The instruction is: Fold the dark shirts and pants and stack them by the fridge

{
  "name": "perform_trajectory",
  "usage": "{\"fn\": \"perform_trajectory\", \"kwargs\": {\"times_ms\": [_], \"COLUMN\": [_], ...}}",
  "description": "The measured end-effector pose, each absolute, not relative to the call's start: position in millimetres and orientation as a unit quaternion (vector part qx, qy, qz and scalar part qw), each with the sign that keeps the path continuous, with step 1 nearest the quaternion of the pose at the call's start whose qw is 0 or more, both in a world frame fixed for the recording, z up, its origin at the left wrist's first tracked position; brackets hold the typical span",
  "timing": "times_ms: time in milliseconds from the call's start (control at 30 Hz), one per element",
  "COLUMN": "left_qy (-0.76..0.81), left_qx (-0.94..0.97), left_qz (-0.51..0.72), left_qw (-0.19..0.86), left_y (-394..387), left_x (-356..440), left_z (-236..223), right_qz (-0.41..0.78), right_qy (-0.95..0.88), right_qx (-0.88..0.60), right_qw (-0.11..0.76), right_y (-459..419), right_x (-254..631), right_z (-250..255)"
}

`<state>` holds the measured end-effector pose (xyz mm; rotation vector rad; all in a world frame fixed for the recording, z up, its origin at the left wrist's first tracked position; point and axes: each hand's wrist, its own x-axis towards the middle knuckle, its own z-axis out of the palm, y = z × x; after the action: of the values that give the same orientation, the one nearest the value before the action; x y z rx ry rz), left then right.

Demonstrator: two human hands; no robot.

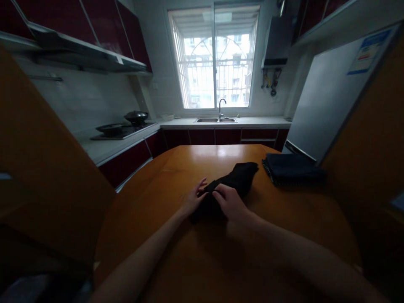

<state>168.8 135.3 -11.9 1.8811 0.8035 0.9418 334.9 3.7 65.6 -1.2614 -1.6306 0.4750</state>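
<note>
A black cloth (240,176) lies bunched on the orange wooden table (202,252), stretching away toward the far right. My left hand (195,198) grips its near left edge, thumb and fingers closed on the fabric. My right hand (230,203) rests on the near end of the same cloth with fingers curled over and pinching it. The part of the cloth under my hands is hidden.
A folded dark cloth stack (292,169) sits at the table's far right. Beyond are a counter with a sink and tap (220,115) under a window, a stove with a wok (136,116) at left, and a grey fridge (328,97) at right.
</note>
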Motion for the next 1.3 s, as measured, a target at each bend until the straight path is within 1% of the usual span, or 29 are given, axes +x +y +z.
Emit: {"fn": "perform_trajectory", "kwargs": {"times_ms": [67, 167, 233, 333, 433, 533, 567, 633, 667, 767, 800, 867, 900, 967, 1067, 1133, 1200, 1267, 1300], "left_qy": [0.291, 0.294, 0.295, 0.22, 0.146, 0.169, 0.179, 0.184, 0.178, 0.142, 0.124, 0.075, 0.047, -0.003, -0.065, -0.066, 0.029, 0.197, 0.269], "left_qx": [0.809, 0.847, 0.857, 0.894, 0.925, 0.939, 0.939, 0.933, 0.928, 0.92, 0.923, 0.933, 0.938, 0.941, 0.925, 0.914, 0.912, 0.896, 0.884], "left_qz": [0.329, 0.289, 0.257, 0.157, 0.045, 0.05, 0.061, 0.069, 0.066, 0.069, 0.076, 0.085, 0.084, 0.094, 0.122, 0.149, 0.211, 0.278, 0.291], "left_qw": [0.391, 0.337, 0.335, 0.358, 0.347, 0.294, 0.286, 0.303, 0.322, 0.357, 0.356, 0.342, 0.334, 0.326, 0.353, 0.371, 0.351, 0.285, 0.247], "left_y": [137, 140, 139, 128, 108, 98, 99, 103, 105, 93, 82, 53, 37, 7, -17, -17, -6, 10, 19], "left_x": [156, 139, 130, 120, 120, 127, 129, 132, 133, 145, 153, 173, 184, 203, 218, 219, 216, 211, 208], "left_z": [-8, 4, 18, 39, 48, 46, 46, 46, 47, 49, 47, 39, 34, 24, 16, 14, 11, 6, 4], "right_qz": [0.243, 0.336, 0.403, 0.511, 0.597, 0.619, 0.613, 0.567, 0.52, 0.323, 0.267, 0.196, 0.172, 0.125, 0.068, 0.056, 0.065, 0.083, 0.091], "right_qy": [-0.668, -0.672, -0.672, -0.639, -0.623, -0.659, -0.668, -0.674, -0.673, -0.646, -0.635, -0.622, -0.623, -0.636, -0.653, -0.66, -0.664, -0.66, -0.654], "right_qx": [-0.511, -0.495, -0.47, -0.438, -0.406, -0.366, -0.363, -0.396, -0.431, -0.541, -0.564, -0.591, -0.602, -0.626, -0.672, -0.689, -0.693, -0.691, -0.69], "right_qw": [0.484, 0.437, 0.406, 0.372, 0.301, 0.22, 0.215, 0.258, 0.301, 0.431, 0.456, 0.474, 0.47, 0.434, 0.342, 0.295, 0.274, 0.283, 0.297], "right_y": [-7, -21, -31, -46, -56, -56, -54, -49, -46, -34, -31, -26, -25, -25, -29, -30, -28, -23, -21], "right_x": [331, 346, 361, 380, 392, 397, 398, 397, 396, 397, 399, 403, 405, 408, 408, 409, 411, 415, 417], "right_z": [52, 30, 16, 2, 0, 6, 7, 5, 2, -5, -6, -5, -4, -1, 2, 1, 0, -1, -1]}}
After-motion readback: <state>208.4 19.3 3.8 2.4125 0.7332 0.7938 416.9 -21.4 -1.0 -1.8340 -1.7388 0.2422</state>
